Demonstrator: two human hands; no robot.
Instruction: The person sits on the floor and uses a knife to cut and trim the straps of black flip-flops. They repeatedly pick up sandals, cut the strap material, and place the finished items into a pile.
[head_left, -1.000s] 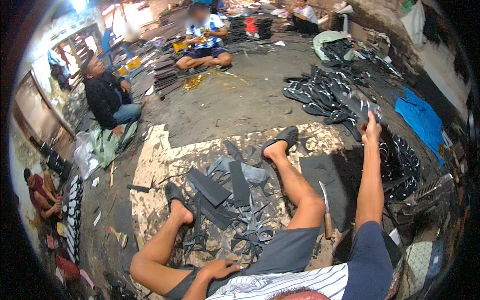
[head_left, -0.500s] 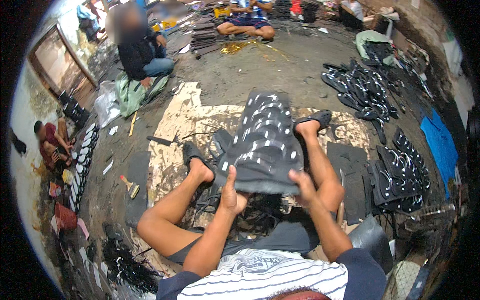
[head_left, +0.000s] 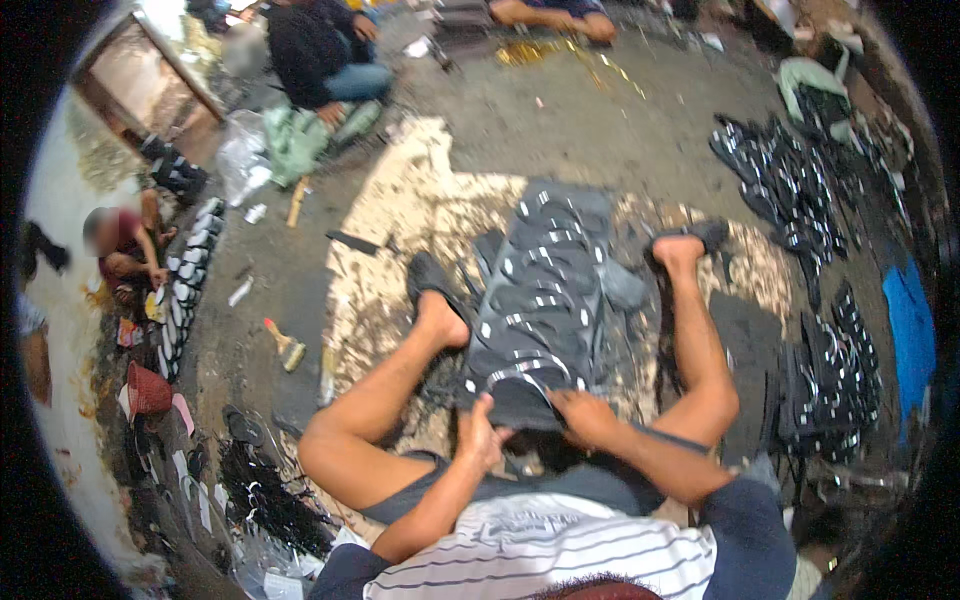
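I sit on the floor with my legs spread. Between them lies a long black rubber sheet [head_left: 545, 290] with rows of sole-shaped cut marks, stretched flat away from me. My left hand [head_left: 478, 437] grips the sheet's near left corner. My right hand [head_left: 583, 413] presses down on its near right edge. Black offcuts [head_left: 620, 288] lie under and beside the sheet. My feet in black sandals rest at either side of it.
Piles of black rubber sheets and cut pieces [head_left: 790, 180] lie at the right, with a stack [head_left: 830, 390] by my right knee. A blue cloth [head_left: 910, 330] is at far right. Other people [head_left: 320, 55] sit at the back and left. A brush [head_left: 285, 345] lies on the floor.
One second ago my right arm reached to the right pile. Half a second ago both hands held the sheet raised. Now it lies flat on the floor between my legs.
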